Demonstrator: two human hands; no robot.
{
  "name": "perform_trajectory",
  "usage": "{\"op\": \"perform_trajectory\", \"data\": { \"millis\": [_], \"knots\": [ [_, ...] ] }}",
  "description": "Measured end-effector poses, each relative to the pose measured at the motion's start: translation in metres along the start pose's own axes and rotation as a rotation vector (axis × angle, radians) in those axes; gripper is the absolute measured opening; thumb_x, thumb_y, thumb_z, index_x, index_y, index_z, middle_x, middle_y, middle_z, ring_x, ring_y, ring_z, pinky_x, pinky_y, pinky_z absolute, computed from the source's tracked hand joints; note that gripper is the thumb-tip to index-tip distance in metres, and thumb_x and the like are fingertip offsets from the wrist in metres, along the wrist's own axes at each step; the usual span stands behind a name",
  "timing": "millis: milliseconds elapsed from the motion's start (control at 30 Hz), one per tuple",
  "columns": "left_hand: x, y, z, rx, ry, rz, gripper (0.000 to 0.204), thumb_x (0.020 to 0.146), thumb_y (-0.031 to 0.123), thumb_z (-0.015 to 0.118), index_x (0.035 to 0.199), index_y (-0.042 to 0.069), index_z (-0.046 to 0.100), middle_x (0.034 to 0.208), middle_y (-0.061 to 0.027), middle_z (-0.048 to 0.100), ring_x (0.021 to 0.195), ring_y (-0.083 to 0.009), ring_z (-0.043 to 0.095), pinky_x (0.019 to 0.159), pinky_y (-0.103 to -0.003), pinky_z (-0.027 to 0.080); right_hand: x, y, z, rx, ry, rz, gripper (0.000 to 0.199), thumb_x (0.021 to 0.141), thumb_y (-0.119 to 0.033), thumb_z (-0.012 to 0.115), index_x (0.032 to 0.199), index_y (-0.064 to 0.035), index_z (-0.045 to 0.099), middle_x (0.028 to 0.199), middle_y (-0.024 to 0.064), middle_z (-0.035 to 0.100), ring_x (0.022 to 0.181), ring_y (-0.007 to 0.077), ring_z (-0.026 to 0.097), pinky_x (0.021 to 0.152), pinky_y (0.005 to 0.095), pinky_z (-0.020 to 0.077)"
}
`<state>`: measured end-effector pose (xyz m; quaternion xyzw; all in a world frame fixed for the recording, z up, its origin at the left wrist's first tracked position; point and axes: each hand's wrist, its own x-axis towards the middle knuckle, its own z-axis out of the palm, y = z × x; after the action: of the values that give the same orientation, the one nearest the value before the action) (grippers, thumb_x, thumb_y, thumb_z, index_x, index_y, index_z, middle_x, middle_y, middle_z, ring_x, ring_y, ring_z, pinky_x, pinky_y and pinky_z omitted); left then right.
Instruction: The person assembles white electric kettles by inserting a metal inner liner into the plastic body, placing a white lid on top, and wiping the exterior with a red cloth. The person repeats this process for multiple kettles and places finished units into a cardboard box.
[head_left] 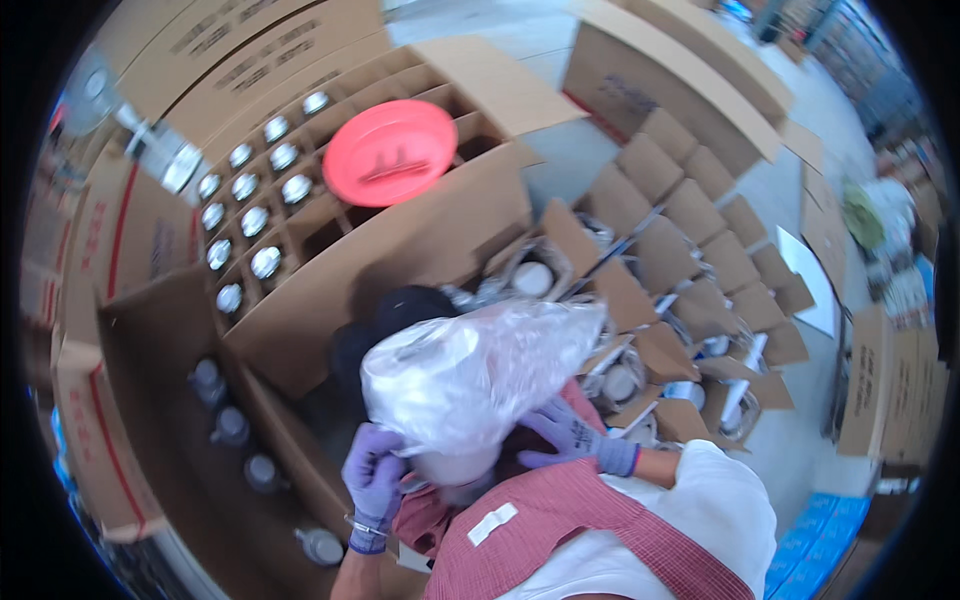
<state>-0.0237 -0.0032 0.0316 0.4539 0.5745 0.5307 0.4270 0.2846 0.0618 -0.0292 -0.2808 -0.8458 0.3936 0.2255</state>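
Observation:
A whitish rounded object in a clear plastic bag [485, 370] stands in front of my body; its kind is hidden by the wrinkled film. My left hand [375, 480], in a purple glove, has its fingers closed at the lower left edge of this bagged object. Part of the paler lower end [457, 466] shows beneath the film. On the other side lies my right hand [572, 436], also gloved, with its fingers stretched out beside the bag, over red cloth. A red checked apron [570, 510] covers my lap.
A divided carton [400, 265] holds several silver-capped items [266, 262] beneath a red round plastic dish [345, 165]. The open carton [160, 400] at left has several clear vessels [231, 427] inside. Cardboard dividers [690, 215] surround wrapped, white-topped items [620, 381] at right.

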Motion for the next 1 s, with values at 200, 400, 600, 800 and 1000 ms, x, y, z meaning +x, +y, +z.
{"op": "perform_trajectory", "data": {
  "millis": [200, 400, 600, 800, 1000],
  "knots": [
    [0.089, 0.054, 0.079, -0.533, 0.255, -0.031, 0.013, 0.100, 0.011, 0.052, 0.110, 0.005, 0.057, 0.070, 0.0065, 0.048, 0.057, -0.0005, 0.040, 0.049, -0.020, 0.033, 0.037, -0.029, -0.015, 0.871, 0.315, 0.162, 0.132, 0.065, -0.038, 0.090, 0.157, 0.0010, 0.004, 0.161, 0.0190, 0.019, 0.151, 0.0288, 0.015, 0.122, 0.0392, 0.0115],
    [0.154, 0.058, 0.189, -0.573, 0.126, 0.101, 0.027, 0.100, 0.009, 0.054, 0.126, 0.003, 0.057, 0.096, -0.0011, 0.060, 0.075, -0.0063, 0.055, 0.065, -0.020, 0.046, 0.057, -0.012, -0.065, 1.313, 1.096, 0.299, 0.079, 0.084, -0.016, 0.073, 0.151, -0.0090, 0.031, 0.142, 0.0120, 0.048, 0.129, 0.0264, 0.051, 0.106, 0.0413, 0.0459],
    [0.112, 0.001, 0.280, 0.141, -0.540, 0.490, 0.031, 0.085, -0.003, 0.065, 0.113, 0.008, 0.071, 0.086, -0.0060, 0.061, 0.080, -0.0189, 0.060, 0.073, -0.030, 0.049, 0.018, 0.062, -0.169, 0.993, 1.507, 0.119, 0.057, 0.091, -0.014, 0.062, 0.142, -0.0109, 0.035, 0.134, 0.0107, 0.049, 0.116, 0.0247, 0.056, 0.097, 0.0404, 0.0520],
    [0.103, 0.014, 0.238, 0.138, -0.788, 0.339, 0.039, 0.087, 0.005, 0.063, 0.125, 0.006, 0.063, 0.099, -0.0147, 0.068, 0.084, -0.0304, 0.066, 0.078, -0.037, 0.053, 0.006, 0.148, -0.359, -0.347, 1.328, 0.282, 0.071, 0.074, -0.023, 0.080, 0.133, -0.0066, 0.044, 0.129, 0.0166, 0.051, 0.118, 0.0322, 0.052, 0.102, 0.0423, 0.0436],
    [0.155, 0.044, 0.109, 0.531, -0.320, 0.367, 0.035, 0.086, -0.003, 0.055, 0.119, 0.000, 0.067, 0.102, -0.0157, 0.071, 0.092, -0.0258, 0.069, 0.082, -0.034, 0.053, 0.041, 0.194, -0.453, -1.107, 0.443, 0.400, 0.072, 0.067, -0.028, 0.079, 0.130, -0.0087, 0.050, 0.125, 0.0233, 0.053, 0.121, 0.0433, 0.049, 0.105, 0.0492, 0.0416]
  ]
}}
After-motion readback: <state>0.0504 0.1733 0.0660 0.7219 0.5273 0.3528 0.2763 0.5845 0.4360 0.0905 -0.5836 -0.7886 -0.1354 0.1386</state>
